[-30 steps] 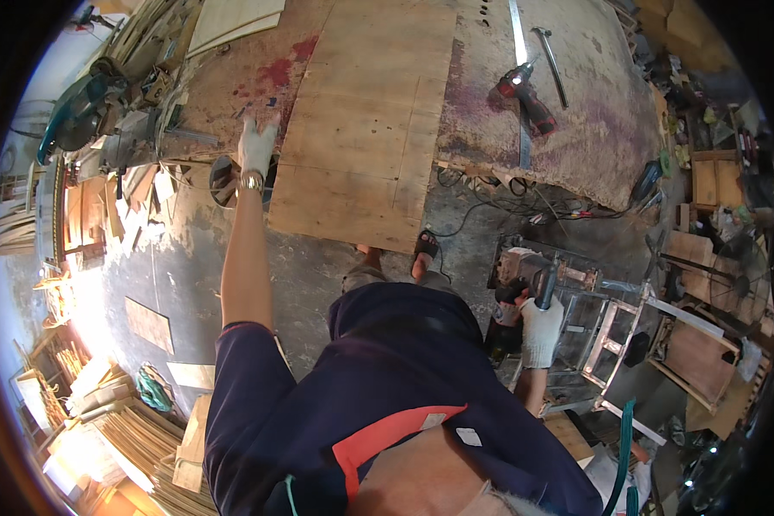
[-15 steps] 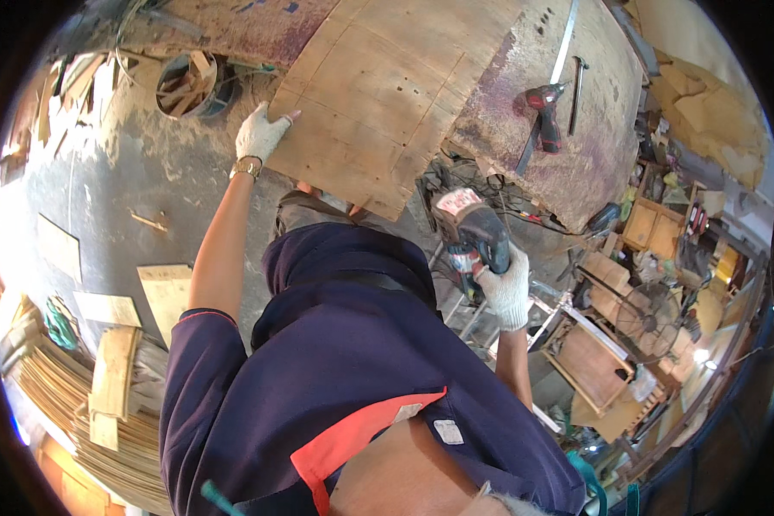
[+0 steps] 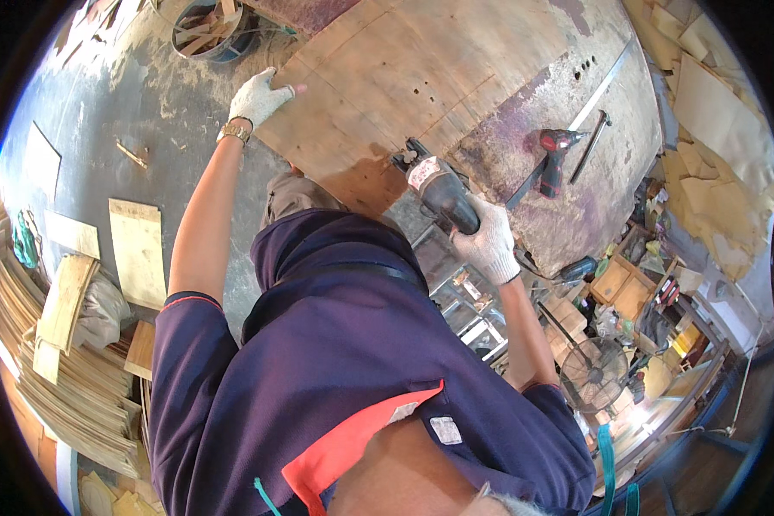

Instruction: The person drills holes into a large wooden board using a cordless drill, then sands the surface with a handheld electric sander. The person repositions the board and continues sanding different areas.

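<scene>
My left hand [image 3: 260,97], in a white knit glove with bare fingertips, grips the left edge of a plywood board [image 3: 353,77]. Some fingers lie on top; the rest are hidden. My right hand [image 3: 488,240], gloved too, is closed round the handle of a black power tool that looks like a jigsaw [image 3: 447,199]. Its forked black front end is over the board's near right edge, beside a dark shadow. Whether a blade touches the wood cannot be made out. To the right, a red and black cordless drill [image 3: 555,157] lies on the worktable [image 3: 533,202].
A long metal ruler [image 3: 604,83] and a hammer [image 3: 591,146] lie near the drill. A bucket of wood scraps [image 3: 212,34] stands at the far left. Stacked thin sheets [image 3: 77,404] fill the lower left; a fan [image 3: 593,374] and clutter occupy the right.
My right hand has brought the jigsaw up and left, from beside the board onto its near right edge. My left hand keeps its place at the board's left edge. The view has shifted.
</scene>
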Motion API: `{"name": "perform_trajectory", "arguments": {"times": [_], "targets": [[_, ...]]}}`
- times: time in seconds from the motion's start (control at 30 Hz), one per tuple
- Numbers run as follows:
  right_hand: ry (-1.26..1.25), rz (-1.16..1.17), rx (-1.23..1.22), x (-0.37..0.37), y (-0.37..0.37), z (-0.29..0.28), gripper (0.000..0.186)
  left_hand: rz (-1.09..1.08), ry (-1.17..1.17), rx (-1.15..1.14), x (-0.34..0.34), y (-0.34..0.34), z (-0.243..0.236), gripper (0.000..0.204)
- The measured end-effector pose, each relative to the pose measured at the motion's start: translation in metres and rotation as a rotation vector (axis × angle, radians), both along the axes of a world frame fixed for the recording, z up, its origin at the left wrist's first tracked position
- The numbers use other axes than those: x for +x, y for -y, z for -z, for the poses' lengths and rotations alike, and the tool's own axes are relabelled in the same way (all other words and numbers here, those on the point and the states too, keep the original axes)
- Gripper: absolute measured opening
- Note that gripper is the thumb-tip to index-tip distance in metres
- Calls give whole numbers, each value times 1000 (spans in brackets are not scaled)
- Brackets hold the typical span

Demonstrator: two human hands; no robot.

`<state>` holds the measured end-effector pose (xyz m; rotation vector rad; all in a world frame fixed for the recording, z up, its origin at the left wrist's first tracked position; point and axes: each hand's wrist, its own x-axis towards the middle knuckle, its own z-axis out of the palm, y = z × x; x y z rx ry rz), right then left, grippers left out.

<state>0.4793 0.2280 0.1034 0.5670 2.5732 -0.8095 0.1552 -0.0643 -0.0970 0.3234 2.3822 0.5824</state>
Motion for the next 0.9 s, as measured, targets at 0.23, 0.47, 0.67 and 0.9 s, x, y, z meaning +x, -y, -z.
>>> {"name": "perform_trajectory", "arguments": {"times": [0.23,0.47,0.67,0.9], "targets": [[117,-137,-133,-45,-17,12,42,-18,14,-24,0,-2,0,112],[190,-183,-174,-49,-26,14,42,-38,78,-37,1,-3,-5,104],[181,-104,-179,-46,-19,14,47,-36,69,-27,0,-2,-6,97],[176,-53,-160,-45,-9,15,49,-39,-31,-29,3,6,12,85]]}}
